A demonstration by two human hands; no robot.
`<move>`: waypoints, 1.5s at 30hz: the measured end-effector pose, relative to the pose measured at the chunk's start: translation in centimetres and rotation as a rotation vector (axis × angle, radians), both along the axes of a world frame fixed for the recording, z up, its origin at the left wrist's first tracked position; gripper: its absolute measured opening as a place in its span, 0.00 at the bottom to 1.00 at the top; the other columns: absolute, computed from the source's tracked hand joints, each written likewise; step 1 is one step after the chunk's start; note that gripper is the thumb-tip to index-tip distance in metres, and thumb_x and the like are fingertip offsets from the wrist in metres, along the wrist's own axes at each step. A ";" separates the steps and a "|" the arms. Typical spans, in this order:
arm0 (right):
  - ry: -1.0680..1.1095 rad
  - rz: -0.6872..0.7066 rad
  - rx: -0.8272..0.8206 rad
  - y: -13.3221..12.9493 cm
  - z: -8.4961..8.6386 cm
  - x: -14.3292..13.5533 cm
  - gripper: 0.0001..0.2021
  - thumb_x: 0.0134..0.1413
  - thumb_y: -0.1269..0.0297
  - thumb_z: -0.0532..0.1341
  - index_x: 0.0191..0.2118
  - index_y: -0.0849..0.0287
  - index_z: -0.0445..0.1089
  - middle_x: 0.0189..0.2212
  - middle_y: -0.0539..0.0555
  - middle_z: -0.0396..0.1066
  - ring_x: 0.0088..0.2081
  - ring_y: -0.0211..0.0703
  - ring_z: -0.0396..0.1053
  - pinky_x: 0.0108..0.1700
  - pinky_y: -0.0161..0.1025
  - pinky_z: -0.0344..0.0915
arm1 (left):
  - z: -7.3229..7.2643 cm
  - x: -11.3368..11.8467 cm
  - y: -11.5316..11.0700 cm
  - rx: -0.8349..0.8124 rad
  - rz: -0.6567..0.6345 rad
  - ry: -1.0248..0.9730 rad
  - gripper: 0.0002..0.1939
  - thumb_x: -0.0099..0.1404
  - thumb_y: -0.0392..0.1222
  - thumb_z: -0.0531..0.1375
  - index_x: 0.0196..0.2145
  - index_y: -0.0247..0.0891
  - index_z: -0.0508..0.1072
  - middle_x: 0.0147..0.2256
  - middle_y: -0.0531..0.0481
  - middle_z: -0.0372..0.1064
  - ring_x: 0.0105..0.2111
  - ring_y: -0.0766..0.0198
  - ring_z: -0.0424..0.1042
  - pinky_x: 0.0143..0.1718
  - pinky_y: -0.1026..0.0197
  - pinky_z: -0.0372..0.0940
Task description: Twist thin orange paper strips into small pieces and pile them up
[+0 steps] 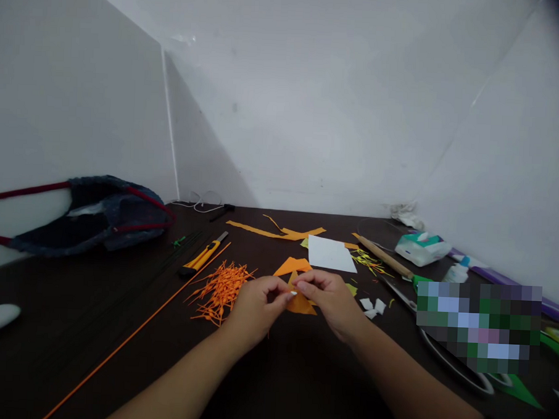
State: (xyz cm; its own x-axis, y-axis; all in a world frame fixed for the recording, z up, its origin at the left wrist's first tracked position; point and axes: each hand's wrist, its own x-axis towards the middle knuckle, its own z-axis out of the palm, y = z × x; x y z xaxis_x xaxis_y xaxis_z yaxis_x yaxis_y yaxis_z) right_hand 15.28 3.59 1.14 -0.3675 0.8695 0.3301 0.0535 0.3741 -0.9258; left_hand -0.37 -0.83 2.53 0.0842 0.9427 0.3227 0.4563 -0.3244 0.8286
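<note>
Above the middle of the dark table, my left hand (257, 302) and my right hand (332, 299) face each other with their fingers pinched. A tiny white piece (293, 293) shows at my left thumb and fingertip; its kind is unclear. Whatever my right fingertips pinch is too small to make out. Just below and behind the fingers lie darker orange paper pieces (302, 307) and a brighter orange paper piece (286, 266). Beside my left hand is a pile of thin orange stems with small buds (227, 287). Small white scraps (373, 306) lie right of my right hand.
Leftward are a yellow utility knife (206, 256), a long orange stick (137, 333) and a dark bag (117, 218). Orange strips (269, 232) and a white sheet (332, 253) lie behind. Scissors (399, 293), a tissue pack (421, 249) and a small bottle (457, 271) are rightward.
</note>
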 end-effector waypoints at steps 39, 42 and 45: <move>-0.329 -0.068 0.513 -0.7 0.5 -0.3 0.04 0.42 0.74 0.60 0.25 0.58 0.67 0.24 0.49 0.67 0.27 0.37 0.64 0.30 0.35 0.60 | -0.6 -0.7 0.5 -0.034 -0.065 0.044 0.09 0.53 0.45 0.58 0.24 0.37 0.73 0.24 0.51 0.67 0.27 0.64 0.64 0.29 0.63 0.56; -0.297 -0.055 0.429 -0.5 0.6 -0.1 0.02 0.43 0.71 0.60 0.26 0.57 0.69 0.24 0.49 0.68 0.28 0.37 0.66 0.30 0.35 0.62 | -0.9 -0.7 0.6 -0.110 -0.089 -0.093 0.10 0.54 0.45 0.57 0.24 0.36 0.73 0.23 0.53 0.66 0.26 0.66 0.63 0.28 0.64 0.56; -0.236 -0.095 0.352 0.1 0.4 0.5 0.03 0.44 0.70 0.59 0.28 0.56 0.70 0.27 0.50 0.70 0.29 0.39 0.67 0.32 0.36 0.64 | -1.1 -0.7 0.8 -0.193 -0.046 -0.224 0.11 0.54 0.46 0.57 0.24 0.36 0.71 0.21 0.54 0.65 0.22 0.68 0.62 0.25 0.65 0.56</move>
